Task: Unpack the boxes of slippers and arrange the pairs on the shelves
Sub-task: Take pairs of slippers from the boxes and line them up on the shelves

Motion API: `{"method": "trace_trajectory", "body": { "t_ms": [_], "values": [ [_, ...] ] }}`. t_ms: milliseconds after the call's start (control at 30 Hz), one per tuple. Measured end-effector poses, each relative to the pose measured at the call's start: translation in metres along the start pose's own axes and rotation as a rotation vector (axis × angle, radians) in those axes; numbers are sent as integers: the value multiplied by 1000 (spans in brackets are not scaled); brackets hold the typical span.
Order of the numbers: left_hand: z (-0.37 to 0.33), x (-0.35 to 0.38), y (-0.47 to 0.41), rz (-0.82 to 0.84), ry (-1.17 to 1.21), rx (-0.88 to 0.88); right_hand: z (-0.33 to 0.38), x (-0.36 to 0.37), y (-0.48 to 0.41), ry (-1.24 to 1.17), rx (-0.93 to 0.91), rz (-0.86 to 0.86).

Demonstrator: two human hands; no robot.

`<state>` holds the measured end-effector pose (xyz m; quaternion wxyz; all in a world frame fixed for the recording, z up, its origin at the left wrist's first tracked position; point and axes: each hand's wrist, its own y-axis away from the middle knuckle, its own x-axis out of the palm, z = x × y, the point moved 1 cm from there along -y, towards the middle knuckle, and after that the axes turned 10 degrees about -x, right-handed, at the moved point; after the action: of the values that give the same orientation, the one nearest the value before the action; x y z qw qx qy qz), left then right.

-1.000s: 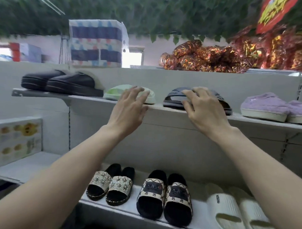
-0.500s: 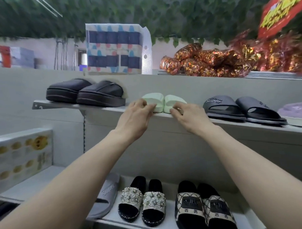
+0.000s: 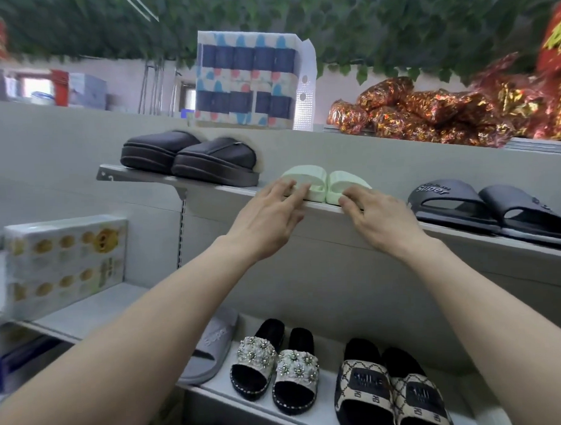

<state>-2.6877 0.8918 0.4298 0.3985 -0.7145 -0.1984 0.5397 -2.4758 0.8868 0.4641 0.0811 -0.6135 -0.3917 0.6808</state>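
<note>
A pale green pair of slippers (image 3: 322,182) stands side by side on the upper shelf (image 3: 464,234), toes toward me. My left hand (image 3: 270,217) reaches up with straight fingers that touch the front of the left green slipper. My right hand (image 3: 378,218) lies at the shelf edge with its fingertips against the front of the right green slipper. Neither hand grips anything.
Dark closed slippers (image 3: 191,158) sit left of the green pair and black "Super" slides (image 3: 492,206) right of it. The lower shelf (image 3: 324,411) carries a grey slide (image 3: 210,348), a flower-studded pair (image 3: 278,362) and a "SMILE" pair (image 3: 390,389). Tissue packs (image 3: 61,261) stand left.
The view has shifted left along the shelf. Both hands have moved from the black slides to the green pair, and their pinched fingers have now straightened against the toes.
</note>
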Motion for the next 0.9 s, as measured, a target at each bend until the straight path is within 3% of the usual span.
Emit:
{"method": "trace_trajectory", "body": {
  "t_ms": [167,333,467,567,667,900],
  "values": [
    [49,-28,23,-213,-85,5,37,-3,-10,84,-95,-237],
    [133,-67,38,-377,-180,-137,127,10,-38,85,-342,-284],
    [201,-81,40,-298,-229,-232,194,34,-79,94,-380,-220],
    [233,-76,41,-187,-221,-205,222,61,-102,97,-348,-117],
    [250,-69,42,-135,-138,-175,229,86,-114,161,-304,-33],
    [271,-62,36,-95,-47,-86,232,100,-122,205,-238,-29]
  ]
}}
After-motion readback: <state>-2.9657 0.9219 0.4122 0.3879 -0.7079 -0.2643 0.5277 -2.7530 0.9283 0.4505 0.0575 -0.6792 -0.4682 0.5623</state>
